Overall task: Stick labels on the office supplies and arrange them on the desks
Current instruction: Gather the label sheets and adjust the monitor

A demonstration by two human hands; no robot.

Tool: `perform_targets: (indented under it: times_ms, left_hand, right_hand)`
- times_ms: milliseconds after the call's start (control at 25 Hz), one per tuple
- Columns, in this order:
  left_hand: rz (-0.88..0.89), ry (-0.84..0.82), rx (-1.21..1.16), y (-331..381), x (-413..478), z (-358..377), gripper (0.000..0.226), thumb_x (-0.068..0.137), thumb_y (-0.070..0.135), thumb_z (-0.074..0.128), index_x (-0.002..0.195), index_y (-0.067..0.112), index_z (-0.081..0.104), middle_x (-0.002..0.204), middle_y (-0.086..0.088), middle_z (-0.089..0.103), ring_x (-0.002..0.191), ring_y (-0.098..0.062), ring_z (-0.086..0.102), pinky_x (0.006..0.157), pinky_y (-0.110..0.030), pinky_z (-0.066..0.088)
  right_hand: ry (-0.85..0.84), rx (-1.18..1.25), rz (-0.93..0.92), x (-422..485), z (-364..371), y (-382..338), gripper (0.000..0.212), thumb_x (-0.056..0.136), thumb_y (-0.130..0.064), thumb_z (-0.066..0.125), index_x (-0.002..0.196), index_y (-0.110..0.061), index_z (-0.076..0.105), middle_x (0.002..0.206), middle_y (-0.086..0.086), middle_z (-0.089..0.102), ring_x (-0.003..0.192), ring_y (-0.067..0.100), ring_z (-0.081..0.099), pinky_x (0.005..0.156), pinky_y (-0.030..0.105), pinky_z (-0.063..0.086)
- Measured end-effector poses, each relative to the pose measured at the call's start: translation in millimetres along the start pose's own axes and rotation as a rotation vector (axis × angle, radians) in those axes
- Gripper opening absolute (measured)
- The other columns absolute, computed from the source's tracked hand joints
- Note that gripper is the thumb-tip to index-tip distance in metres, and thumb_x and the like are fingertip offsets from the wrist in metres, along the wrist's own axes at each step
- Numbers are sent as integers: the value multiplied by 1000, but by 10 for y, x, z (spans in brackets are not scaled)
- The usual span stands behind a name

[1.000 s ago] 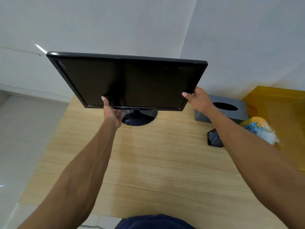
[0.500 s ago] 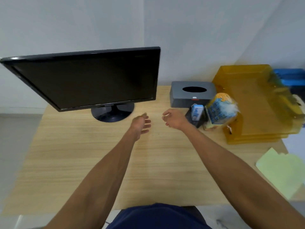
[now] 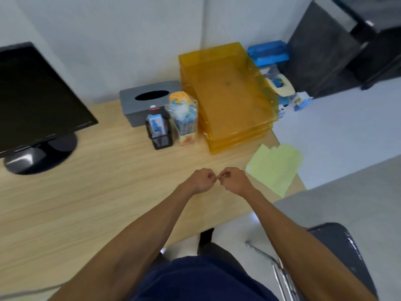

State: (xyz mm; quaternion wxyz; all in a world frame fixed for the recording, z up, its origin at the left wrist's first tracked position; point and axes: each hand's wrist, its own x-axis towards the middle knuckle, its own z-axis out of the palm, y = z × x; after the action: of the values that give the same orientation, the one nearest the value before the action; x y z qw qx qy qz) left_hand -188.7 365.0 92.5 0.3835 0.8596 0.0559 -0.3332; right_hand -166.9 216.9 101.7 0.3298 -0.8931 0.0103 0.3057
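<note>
Two hands, left hand (image 3: 200,180) and right hand (image 3: 235,181), curl with fingertips meeting over the surface (image 3: 97,203); I cannot tell if they pinch anything. Far side: one monitor (image 3: 32,101) left, one tissue box (image 3: 134,109), one pen holder (image 3: 162,141), one tray stack (image 3: 227,94) right.

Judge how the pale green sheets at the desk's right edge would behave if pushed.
The pale green sheets look thin, so probably floppy and light. They overhang the desk edge, so a push may slide them off.
</note>
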Motion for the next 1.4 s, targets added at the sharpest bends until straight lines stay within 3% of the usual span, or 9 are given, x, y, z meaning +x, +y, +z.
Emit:
perform_targets:
  times_ms: [120,280,480,720,1000,1400]
  left_hand:
    - [120,-59,191,449,306,444,35,102,23,41,128,9,58,132,-12,55,120,-30,51,99,-38,43]
    - [130,19,340,754,552,793,44,99,21,44,143,15,43,142,-8,44,129,-29,41,102,-42,40]
    - [105,239,286,843,884,734,40,97,19,51,136,16,50,131,-8,51,122,-30,44,96,-43,44]
    - [100,215,393,953,1204,666,36,91,22,65,126,25,59,122,-3,52,119,-25,43,96,-41,43]
    - [183,193,481,923,1228,667,29,91,22,65,119,21,61,119,-3,52,114,-24,45,89,-36,41]
    - [124,219,414,920,1220,717,26,89,21,68,115,18,62,119,-1,51,115,-23,44,89,-36,41]
  right_hand:
    - [274,-3,82,102,-518,631,19,90,-13,55,104,-12,68,102,9,70,100,27,63,77,23,38]
    - [321,-21,125,238,-876,1184,27,90,-8,53,114,-8,63,110,14,65,102,28,60,80,28,42]
    - [239,-29,112,454,-878,1377,28,90,-14,60,118,-11,62,111,14,61,104,27,60,79,26,40]
    - [211,-34,132,589,-847,1447,28,85,-14,66,111,-18,57,109,8,54,104,26,55,81,35,48]
    - [252,-23,187,628,-821,1428,23,85,-19,67,106,-20,58,110,7,53,105,26,54,76,34,47]
    - [244,-16,182,632,-844,1456,21,87,-19,67,106,-19,57,110,5,51,105,25,53,74,33,45]
